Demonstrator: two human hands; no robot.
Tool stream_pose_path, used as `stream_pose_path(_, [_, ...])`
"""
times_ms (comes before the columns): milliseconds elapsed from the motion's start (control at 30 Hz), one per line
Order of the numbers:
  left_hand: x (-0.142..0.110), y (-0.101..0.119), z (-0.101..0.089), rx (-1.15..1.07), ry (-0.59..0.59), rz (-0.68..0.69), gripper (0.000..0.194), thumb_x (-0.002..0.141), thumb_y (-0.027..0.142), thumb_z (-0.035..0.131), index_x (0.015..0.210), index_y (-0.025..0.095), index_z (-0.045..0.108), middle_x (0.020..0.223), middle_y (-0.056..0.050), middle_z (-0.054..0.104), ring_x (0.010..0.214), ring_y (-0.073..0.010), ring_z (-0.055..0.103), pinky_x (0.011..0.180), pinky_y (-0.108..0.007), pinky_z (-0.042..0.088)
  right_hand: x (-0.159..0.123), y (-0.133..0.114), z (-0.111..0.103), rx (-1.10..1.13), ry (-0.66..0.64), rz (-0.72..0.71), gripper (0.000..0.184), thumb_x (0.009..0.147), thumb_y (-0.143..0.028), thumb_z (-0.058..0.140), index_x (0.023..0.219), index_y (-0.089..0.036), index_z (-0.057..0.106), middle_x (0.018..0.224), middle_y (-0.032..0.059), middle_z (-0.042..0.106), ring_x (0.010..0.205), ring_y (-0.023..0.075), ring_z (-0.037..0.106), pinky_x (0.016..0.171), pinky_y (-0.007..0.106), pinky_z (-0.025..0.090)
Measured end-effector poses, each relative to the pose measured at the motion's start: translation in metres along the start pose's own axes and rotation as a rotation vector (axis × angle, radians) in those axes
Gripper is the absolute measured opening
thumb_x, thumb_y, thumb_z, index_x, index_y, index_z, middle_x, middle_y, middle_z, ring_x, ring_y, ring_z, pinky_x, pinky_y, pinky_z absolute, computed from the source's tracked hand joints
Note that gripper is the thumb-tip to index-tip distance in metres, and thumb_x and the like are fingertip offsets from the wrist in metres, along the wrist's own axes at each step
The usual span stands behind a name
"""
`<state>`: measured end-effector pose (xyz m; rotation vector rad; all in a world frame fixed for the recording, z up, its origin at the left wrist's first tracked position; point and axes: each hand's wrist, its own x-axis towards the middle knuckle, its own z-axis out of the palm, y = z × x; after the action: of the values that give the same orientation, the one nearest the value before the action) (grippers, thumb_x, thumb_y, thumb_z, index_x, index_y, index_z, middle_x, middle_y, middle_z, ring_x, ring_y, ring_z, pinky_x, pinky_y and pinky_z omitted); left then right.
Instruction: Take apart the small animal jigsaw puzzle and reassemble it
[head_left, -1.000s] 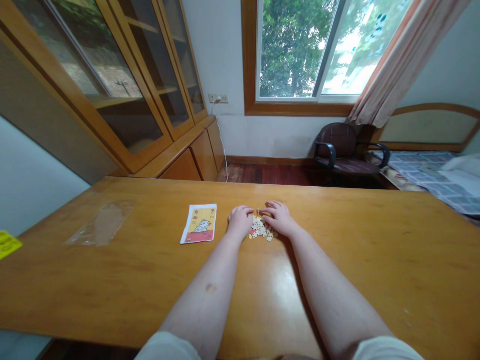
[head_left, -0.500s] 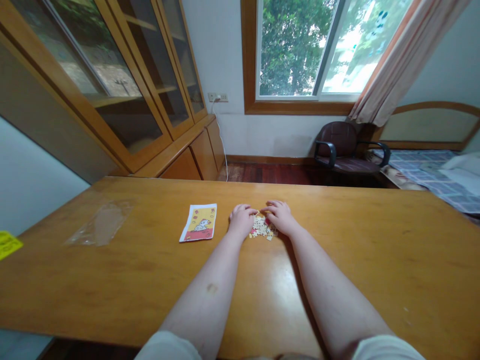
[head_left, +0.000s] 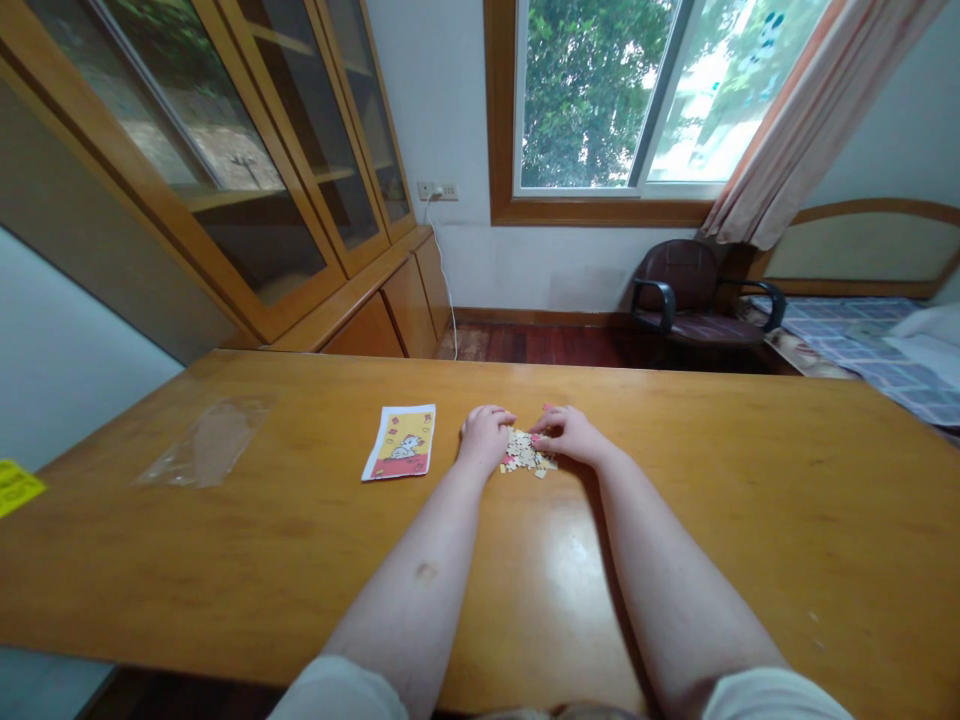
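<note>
A small heap of jigsaw puzzle pieces (head_left: 525,452), mostly pale with a few red and yellow ones, lies on the wooden table between my hands. My left hand (head_left: 486,432) rests at the heap's left edge, its fingers reaching over the far-left pieces and apparently holding none. On the right side, my right hand (head_left: 566,434) has its fingers apart and its fingertips touching the pieces. Reddish bits show by those fingertips; whether one is gripped is unclear. A picture card (head_left: 401,443) with a white animal on yellow and red lies left of my left hand.
A clear plastic bag (head_left: 210,440) lies flat on the table (head_left: 300,560) at the left. Something yellow (head_left: 16,487) shows at the left edge. Beyond the table stand a glass-doored cabinet (head_left: 360,260), an armchair (head_left: 682,290) and a bed (head_left: 885,340).
My right hand has shifted slightly right, and its fingers have bent down toward the pieces. My left hand stays nearly in place at the heap's edge.
</note>
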<state>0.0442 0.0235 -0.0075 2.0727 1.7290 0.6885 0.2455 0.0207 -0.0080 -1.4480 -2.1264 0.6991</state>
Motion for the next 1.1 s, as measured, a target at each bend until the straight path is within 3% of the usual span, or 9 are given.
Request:
stream_pose_path(133, [0.001, -0.002, 0.002, -0.016, -0.004, -0.011, 0.037, 0.079, 0.013, 0.048, 0.100, 0.025, 0.077, 0.117, -0.002, 0.069, 0.116, -0.0199, 0.053, 0.108, -0.033, 0.037, 0.002, 0.002, 0.001, 0.014, -0.002, -0.006, 0.021, 0.068, -0.034, 0.080, 0.088, -0.026, 0.078, 0.089, 0.0016, 0.075, 0.093, 0.0202, 0.064, 0.101, 0.037, 0.040])
stream_pose_path(367, [0.001, -0.001, 0.001, -0.023, -0.007, -0.001, 0.037, 0.079, 0.012, 0.049, 0.101, 0.023, 0.076, 0.116, -0.002, 0.070, 0.115, -0.0197, 0.055, 0.107, -0.033, 0.038, 0.001, -0.003, 0.002, -0.001, 0.068, 0.033, 0.013, 0.068, -0.030, 0.078, 0.078, -0.023, 0.075, 0.082, 0.0037, 0.073, 0.105, 0.0235, 0.061, 0.097, 0.038, 0.042])
stream_pose_path(500, [0.002, -0.004, 0.003, -0.020, 0.005, 0.021, 0.036, 0.079, 0.012, 0.049, 0.101, 0.023, 0.075, 0.113, -0.003, 0.071, 0.113, -0.0193, 0.056, 0.106, -0.033, 0.039, 0.002, -0.003, 0.002, 0.207, 0.043, 0.068, 0.014, 0.070, -0.032, 0.074, 0.066, -0.019, 0.070, 0.075, 0.0040, 0.073, 0.085, 0.0198, 0.066, 0.089, 0.035, 0.048])
stream_pose_path(633, [0.002, -0.005, 0.004, -0.039, 0.004, 0.025, 0.035, 0.079, 0.012, 0.049, 0.100, 0.022, 0.075, 0.111, -0.002, 0.072, 0.112, -0.0195, 0.057, 0.105, -0.033, 0.040, 0.006, 0.003, 0.003, 0.392, 0.182, 0.222, 0.016, 0.072, -0.032, 0.070, 0.075, -0.017, 0.070, 0.079, 0.0068, 0.074, 0.079, 0.0200, 0.068, 0.077, 0.032, 0.052])
stream_pose_path(800, [0.001, -0.005, 0.004, -0.043, 0.000, 0.020, 0.036, 0.078, 0.012, 0.049, 0.101, 0.023, 0.075, 0.111, -0.002, 0.072, 0.111, -0.0202, 0.058, 0.104, -0.034, 0.041, 0.009, 0.010, 0.006, 0.292, 0.295, 0.371, 0.020, 0.078, -0.029, 0.063, 0.090, -0.015, 0.070, 0.087, 0.0080, 0.075, 0.080, 0.0189, 0.070, 0.075, 0.029, 0.052])
stream_pose_path(1100, [0.001, -0.002, 0.000, -0.040, -0.003, -0.026, 0.036, 0.079, 0.013, 0.049, 0.103, 0.023, 0.073, 0.114, -0.002, 0.070, 0.114, -0.0208, 0.056, 0.106, -0.035, 0.039, 0.007, 0.003, 0.006, 0.068, 0.234, 0.326, 0.022, 0.079, -0.020, 0.057, 0.094, -0.021, 0.074, 0.097, 0.0059, 0.075, 0.093, 0.0201, 0.067, 0.087, 0.033, 0.048])
